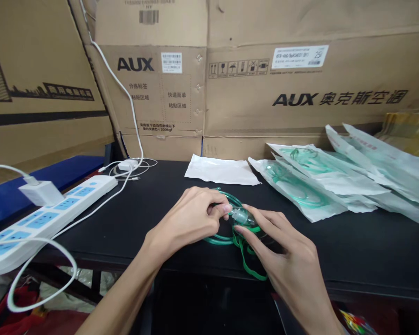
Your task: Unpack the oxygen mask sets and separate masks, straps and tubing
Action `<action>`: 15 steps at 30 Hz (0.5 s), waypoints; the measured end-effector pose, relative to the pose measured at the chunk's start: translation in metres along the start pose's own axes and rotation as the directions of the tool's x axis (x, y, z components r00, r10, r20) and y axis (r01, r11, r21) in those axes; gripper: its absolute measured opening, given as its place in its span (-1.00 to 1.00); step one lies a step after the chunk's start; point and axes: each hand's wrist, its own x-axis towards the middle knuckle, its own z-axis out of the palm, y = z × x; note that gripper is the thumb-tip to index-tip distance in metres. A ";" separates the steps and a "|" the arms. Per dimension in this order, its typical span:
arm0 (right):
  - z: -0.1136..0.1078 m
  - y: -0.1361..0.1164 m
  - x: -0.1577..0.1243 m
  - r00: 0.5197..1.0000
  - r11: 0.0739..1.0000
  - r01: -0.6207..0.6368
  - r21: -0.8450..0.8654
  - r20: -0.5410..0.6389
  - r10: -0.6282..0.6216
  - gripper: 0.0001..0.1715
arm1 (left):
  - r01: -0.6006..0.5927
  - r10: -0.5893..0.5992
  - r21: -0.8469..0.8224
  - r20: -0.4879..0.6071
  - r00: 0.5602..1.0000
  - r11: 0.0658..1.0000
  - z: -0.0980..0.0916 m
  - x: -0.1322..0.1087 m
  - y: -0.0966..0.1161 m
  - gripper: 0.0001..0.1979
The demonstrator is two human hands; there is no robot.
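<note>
Close to the front edge of the black table, my right hand holds a clear oxygen mask between thumb and fingers. A green elastic strap hangs from the mask toward the table edge. My left hand is closed in a pinch at the mask's connector end, where the green tubing meets it. The pinched tip is mostly hidden by my fingers. Coils of that tubing lie on the table under and behind both hands.
Several white packets with green tubing inside are piled at the right. A flat white wrapper lies behind my hands. On the left are a power strip with a plugged-in charger and white cables. Cardboard boxes stand behind.
</note>
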 end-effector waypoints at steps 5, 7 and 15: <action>0.002 0.008 0.003 1.000 1.000 0.004 0.000 0.004 -0.004 -0.57 | 0.023 -0.022 -0.031 0.034 0.999 0.999 -0.014 -0.004 0.001 -0.65; 0.002 0.011 0.003 1.000 1.000 0.026 -0.006 0.007 -0.025 -0.55 | 0.046 -0.046 -0.029 -0.020 0.999 0.999 -0.020 -0.005 -0.005 -0.60; -0.003 0.010 0.023 0.972 0.988 0.148 -0.039 0.191 -0.138 -0.56 | 0.293 -0.292 0.154 -0.030 0.956 0.944 -0.012 -0.008 -0.045 -0.54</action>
